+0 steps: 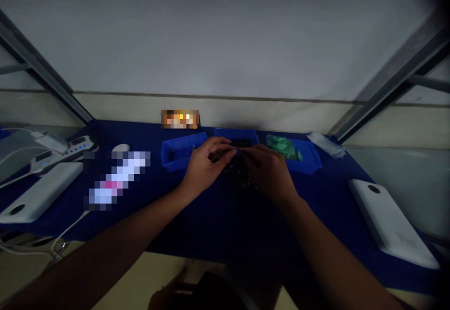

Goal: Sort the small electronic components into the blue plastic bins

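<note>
My left hand (213, 162) and my right hand (269, 169) meet fingertip to fingertip above the middle of the blue table. Both are closed in a pinch; whatever lies between the fingers is too small and dark to name. Beneath them is a heap of small dark pieces (241, 174), partly covered by my hands. Behind my hands stands a blue bin (236, 134) with dark contents. To the left is another blue bin (179, 151) holding a few small items. On the right, a blue bin (311, 157) carries crumpled green plastic (284, 147).
White power banks lie at the left (45, 192) and right (393, 223). A power strip (66, 153) with cables, a white oval object (121, 149) and a lit, blurred phone-like object (119, 181) are on the left. A clear plastic bag (326, 145) rests at the back right.
</note>
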`<state>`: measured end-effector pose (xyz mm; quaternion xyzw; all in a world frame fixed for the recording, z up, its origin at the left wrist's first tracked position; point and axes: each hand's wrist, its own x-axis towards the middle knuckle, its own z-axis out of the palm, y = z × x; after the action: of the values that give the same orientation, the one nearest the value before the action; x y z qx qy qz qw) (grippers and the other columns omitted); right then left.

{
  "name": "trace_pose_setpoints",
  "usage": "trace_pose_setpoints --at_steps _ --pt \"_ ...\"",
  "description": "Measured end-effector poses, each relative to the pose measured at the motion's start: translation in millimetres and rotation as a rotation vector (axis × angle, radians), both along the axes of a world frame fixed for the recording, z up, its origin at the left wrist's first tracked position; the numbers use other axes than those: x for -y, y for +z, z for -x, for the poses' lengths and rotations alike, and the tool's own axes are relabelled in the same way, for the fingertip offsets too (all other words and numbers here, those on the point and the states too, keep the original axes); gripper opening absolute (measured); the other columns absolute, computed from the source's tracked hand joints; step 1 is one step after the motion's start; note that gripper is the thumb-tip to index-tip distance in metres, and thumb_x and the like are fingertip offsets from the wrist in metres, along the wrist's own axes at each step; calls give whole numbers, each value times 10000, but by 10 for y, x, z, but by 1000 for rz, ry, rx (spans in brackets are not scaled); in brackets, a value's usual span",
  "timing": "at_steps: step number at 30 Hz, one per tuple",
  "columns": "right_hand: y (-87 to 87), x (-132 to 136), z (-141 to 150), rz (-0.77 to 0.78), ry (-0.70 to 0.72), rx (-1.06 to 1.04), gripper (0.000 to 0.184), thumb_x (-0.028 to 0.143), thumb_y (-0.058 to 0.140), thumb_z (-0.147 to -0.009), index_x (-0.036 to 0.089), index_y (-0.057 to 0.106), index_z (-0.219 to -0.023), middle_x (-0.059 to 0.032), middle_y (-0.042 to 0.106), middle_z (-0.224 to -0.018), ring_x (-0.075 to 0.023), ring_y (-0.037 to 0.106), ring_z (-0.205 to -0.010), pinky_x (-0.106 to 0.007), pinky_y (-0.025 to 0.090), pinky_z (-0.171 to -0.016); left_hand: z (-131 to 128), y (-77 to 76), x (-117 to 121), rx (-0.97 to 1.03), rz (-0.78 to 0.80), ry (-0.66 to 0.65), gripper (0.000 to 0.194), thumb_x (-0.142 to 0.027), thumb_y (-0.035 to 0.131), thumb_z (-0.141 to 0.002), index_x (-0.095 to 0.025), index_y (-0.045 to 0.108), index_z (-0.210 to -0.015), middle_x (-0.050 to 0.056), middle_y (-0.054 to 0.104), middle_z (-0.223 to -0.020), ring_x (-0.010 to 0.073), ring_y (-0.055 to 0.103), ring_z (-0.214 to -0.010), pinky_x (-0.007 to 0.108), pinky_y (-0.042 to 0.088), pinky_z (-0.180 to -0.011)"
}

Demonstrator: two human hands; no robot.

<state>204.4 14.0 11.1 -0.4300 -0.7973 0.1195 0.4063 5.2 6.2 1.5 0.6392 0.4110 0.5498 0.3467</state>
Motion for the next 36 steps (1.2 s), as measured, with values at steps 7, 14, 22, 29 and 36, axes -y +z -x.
trace_pose_setpoints --at_steps 7,14,22,29,36 --pt "54 -75 11 428 -29 -358 267 428 656 -983 233 816 -1071 -31 814 -915 -207 743 -805 -292 527 -671 39 16 20 -199 -44 66 95 -302 635 -1018 -213 656 -1045 42 737 -987 161 684 -843 285 532 -745" --pt "71 -110 -30 523 -141 -269 459 579 561 -1013 199 790 -894 -7 700 -596 -171 626 -533 -269 388 -502 38 26 38 -249 -33 67 71 -283 625 -1017 -222 650 -1044 32 734 -992 169 703 -872 290 532 -767" --pt "6 -28 -59 105 64 217 207 185 646 -978 238 787 -1120 -44 788 -1087 -213 730 -968 -316 515 -855 47 18 24 -230 -37 85 83 -283 625 -1013 -217 657 -1051 41 735 -998 171 692 -866 289 527 -761" --pt "-37 -3 -32 106 129 469 126 163 695 -931 235 786 -980 -55 717 -998 -232 648 -1035 -329 498 -827 50 24 33 -238 -48 74 72 -267 624 -1011 -219 655 -1055 40 738 -995 174 701 -877 297 539 -785" --pt "-60 -6 -5 57 96 509 127 113 656 -938 194 714 -860 -65 684 -958 -238 625 -1002 -343 492 -812 49 19 24 -275 -53 72 83 -268 621 -1011 -219 655 -1068 42 757 -999 180 719 -891 299 543 -766"
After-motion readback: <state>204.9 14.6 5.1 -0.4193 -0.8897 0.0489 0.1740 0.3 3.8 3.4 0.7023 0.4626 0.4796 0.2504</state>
